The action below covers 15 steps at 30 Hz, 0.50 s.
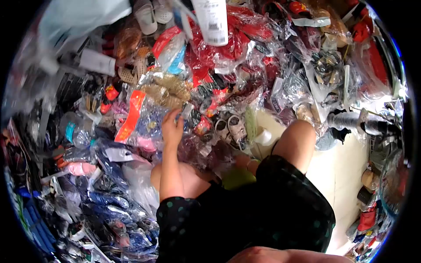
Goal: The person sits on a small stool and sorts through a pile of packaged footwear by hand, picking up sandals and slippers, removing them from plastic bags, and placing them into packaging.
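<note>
My left hand (172, 127) reaches forward over the pile, fingers apart and a little bent, at the edge of a clear plastic bag (151, 122) with an orange-red header strip. Just beyond the fingertips lie tan-brown shoes (169, 90) in clear wrap. My right hand (241, 160) is low between the knees, blurred and partly in shadow, with a band at its wrist. Close below it is a yellow-green item (237, 177). What the right hand touches or holds cannot be made out. A pair of light sandals (231, 128) lies in front of it.
Plastic-wrapped footwear surrounds me, with red bags (228, 39) ahead and dark blue packs (109, 199) at the left. A white labelled package (210, 22) is at the top. Pale floor (337, 184) shows on the right, near a grey wrapped pole (364, 122) and a white roll (264, 136).
</note>
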Available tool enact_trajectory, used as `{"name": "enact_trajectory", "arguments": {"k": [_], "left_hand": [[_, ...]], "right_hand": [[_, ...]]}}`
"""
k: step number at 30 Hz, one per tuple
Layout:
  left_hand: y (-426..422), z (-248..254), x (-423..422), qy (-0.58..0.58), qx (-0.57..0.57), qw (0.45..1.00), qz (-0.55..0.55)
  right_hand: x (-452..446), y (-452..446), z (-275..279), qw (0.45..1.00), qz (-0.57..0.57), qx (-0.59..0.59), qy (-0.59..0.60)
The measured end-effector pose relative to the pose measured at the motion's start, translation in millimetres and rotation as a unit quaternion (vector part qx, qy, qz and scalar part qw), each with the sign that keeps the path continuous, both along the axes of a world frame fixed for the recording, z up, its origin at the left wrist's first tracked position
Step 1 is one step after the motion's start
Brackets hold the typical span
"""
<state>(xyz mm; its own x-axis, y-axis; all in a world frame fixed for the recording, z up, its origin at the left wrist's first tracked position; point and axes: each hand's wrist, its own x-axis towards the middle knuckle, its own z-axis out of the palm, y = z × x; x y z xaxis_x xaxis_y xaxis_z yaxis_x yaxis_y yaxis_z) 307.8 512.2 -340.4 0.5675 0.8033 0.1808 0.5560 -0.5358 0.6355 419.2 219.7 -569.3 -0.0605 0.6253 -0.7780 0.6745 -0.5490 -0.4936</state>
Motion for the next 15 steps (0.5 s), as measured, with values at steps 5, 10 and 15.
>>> {"name": "enact_trajectory", "arguments": {"k": [5,10,15], "left_hand": [[-67,-11,-28,-0.089,-0.076,0.993,0.015],[-148,-13,-32,-0.173,-0.088,0.981,-0.001],[-188,-29,-31,-0.178,-0.157,0.971,-0.035]], "right_hand": [[8,31,-12,0.966,-0.149,0.212,-0.024],[37,91,67,0.944,-0.274,0.180,-0.026],[54,123,71,0.891,-0.401,0.211,-0.013]]}}
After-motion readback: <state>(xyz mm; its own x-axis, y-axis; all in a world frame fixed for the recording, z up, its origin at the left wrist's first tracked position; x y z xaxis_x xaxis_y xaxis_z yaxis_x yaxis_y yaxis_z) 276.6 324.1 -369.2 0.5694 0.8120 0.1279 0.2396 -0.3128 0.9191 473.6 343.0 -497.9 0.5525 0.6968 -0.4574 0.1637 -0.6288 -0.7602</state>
